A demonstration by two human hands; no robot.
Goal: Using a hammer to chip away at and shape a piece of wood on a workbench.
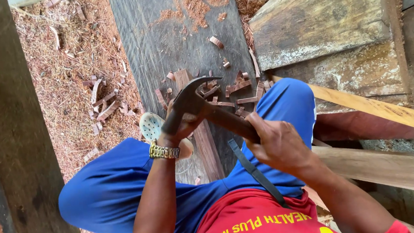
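Nearest the camera, the red shirt [251, 222] and blue trousers [118, 189] of the seated person fill the lower frame; the knees are spread to either side, which leaves a working gap between them. In that gap the right hand [276, 143] is closed fully around the wooden handle of the claw hammer [201, 109], gripping near the handle's end, a position that gives the head the longest swing. The left hand [180, 126] is mostly hidden behind the hammer head; its fingers appear curled, but what they have hold of, if anything, cannot be determined. A gold-coloured wristwatch [164, 151] sits on the left wrist. The hammer lies diagonally across the gap, head to the left with the claw pointing away from the body, directly over a narrow reddish wood strip [204, 136] that runs from between the legs onto the grey plank [180, 39]. A pale perforated sandal [152, 125] is partly visible just beside the left hand. Beyond the hammer head, short reddish wood offcuts [237, 86] lie scattered on the plank, near the working point. Further offcuts and sawdust [69, 58] cover the ground to the left. At the far right, a thick weathered timber block [323, 16] rests over stacked boards [386, 111].
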